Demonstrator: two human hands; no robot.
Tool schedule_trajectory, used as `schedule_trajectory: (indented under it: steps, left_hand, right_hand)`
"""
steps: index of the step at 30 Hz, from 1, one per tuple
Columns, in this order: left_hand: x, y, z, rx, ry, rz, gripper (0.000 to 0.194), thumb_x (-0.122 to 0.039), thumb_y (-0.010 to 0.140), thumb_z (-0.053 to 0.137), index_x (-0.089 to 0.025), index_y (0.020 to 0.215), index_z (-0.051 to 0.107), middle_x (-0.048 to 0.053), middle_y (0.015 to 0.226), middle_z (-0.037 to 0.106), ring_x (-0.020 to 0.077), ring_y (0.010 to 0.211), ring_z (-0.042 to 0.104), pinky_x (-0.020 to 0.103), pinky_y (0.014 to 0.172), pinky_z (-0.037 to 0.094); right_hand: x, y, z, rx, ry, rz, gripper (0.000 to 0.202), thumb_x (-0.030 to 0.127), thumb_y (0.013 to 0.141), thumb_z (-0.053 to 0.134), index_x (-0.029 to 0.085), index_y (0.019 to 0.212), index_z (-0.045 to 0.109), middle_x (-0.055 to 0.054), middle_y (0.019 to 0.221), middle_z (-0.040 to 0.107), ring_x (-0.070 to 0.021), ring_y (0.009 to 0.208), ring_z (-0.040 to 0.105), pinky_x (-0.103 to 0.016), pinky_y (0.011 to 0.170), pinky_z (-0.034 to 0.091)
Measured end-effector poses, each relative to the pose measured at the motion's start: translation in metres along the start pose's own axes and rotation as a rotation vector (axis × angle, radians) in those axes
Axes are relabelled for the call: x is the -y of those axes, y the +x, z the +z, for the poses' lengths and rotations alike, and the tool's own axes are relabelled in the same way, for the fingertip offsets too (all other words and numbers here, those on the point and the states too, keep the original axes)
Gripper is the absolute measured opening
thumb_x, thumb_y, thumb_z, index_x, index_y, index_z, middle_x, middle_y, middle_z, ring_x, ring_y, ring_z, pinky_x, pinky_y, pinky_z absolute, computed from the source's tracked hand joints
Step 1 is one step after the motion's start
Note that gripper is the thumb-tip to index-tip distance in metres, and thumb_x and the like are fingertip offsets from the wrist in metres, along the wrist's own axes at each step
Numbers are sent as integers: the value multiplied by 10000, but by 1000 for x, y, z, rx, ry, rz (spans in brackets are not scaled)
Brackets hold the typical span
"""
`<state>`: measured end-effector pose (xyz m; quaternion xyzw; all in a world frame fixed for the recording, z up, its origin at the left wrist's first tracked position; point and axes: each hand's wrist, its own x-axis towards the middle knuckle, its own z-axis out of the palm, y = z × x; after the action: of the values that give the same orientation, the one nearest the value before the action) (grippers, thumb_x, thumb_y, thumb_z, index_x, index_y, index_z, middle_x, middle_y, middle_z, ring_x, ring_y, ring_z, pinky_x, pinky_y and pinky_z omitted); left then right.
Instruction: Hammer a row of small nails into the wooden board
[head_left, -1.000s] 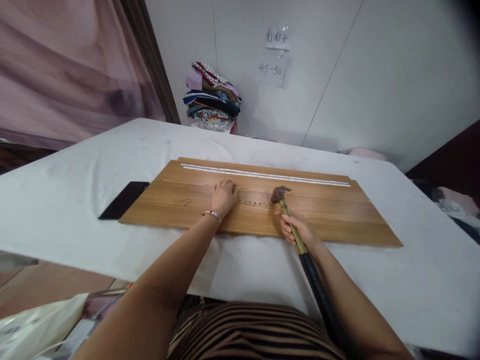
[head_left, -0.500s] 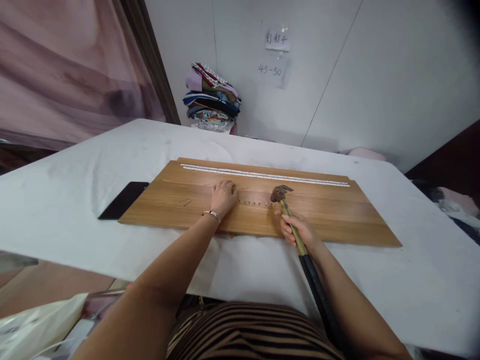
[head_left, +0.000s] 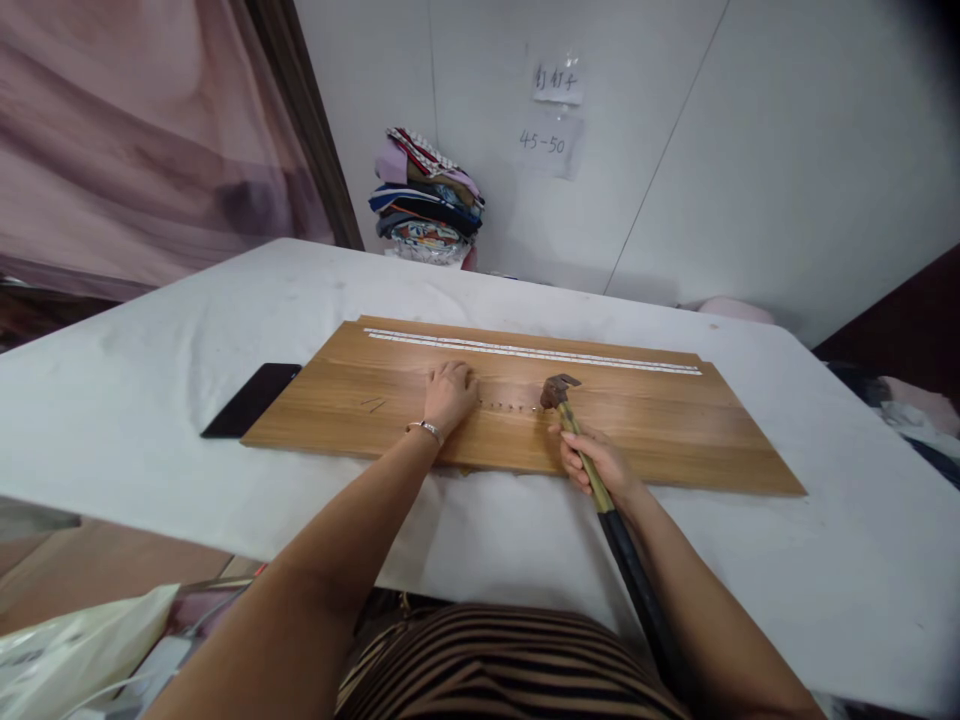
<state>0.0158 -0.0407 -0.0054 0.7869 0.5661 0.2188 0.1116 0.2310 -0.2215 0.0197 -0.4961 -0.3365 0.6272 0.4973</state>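
My right hand [head_left: 596, 462] grips a claw hammer [head_left: 592, 470] by the bare wooden upper part of its handle; the lower handle is black. The rusty head hangs over the wooden board [head_left: 660, 440], at the right end of a row of several small nails [head_left: 511, 407]. Whether the head touches a nail there, I cannot tell. My left hand [head_left: 451, 393], with a bracelet at the wrist, rests palm down on the board just left of the row, its fingers slightly bent and its palm hidden. Two loose nails [head_left: 373, 405] lie farther left on the board.
White measuring strips [head_left: 525, 350] run along the board's far side. A black flat device [head_left: 251, 400] lies at its left edge on the white-covered table [head_left: 135, 400]. Folded clothes [head_left: 427, 200] are stacked by the wall, below paper notes [head_left: 551, 145].
The hammer head has dipped slightly toward the board, to the right end of the nail row. My left hand keeps its place on the board.
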Motion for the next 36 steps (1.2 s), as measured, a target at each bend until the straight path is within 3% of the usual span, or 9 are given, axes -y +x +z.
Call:
schedule_trajectory:
  steps: [36]
  left_hand:
    - [-1,0,-2,13,17,4,290,-250,930,515,-226,1126,728,93,1371,678,288,1318,541,466,1135,370]
  right_hand:
    - [-3,2,2,0,1,13,460,496,752,779,200,1056,602,124,514,442,-72,341,336,-195,302,264]
